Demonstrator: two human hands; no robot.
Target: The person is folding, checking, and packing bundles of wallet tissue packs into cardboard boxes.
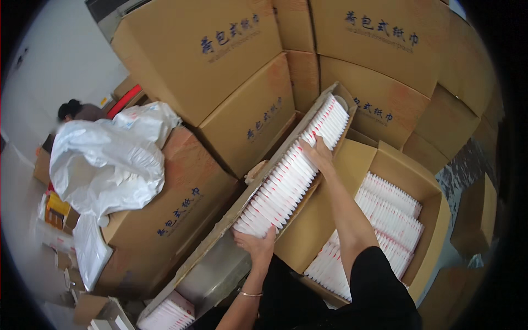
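Observation:
A long row of thin white tissue packs [286,184] with red marks stands on edge in a narrow trough [212,236] running from lower left to upper right. My left hand [254,243] is closed against the near end of this row, thumb and fingers on either side of the end packs. Farther up, my right hand [317,152] reaches across the trough and grips the row from above, with its fingers pressed between packs. More packs [335,118] continue beyond it to the trough's far end. To the right, an open cardboard box [434,242] holds several rows of similar packs [385,220].
Large closed cartons [242,82] are stacked behind the trough and on the right [379,44]. On a carton at left lies a crumpled white plastic bag [110,165]. Another person [82,111] is in the far left background. More packs [168,313] sit at the trough's near end.

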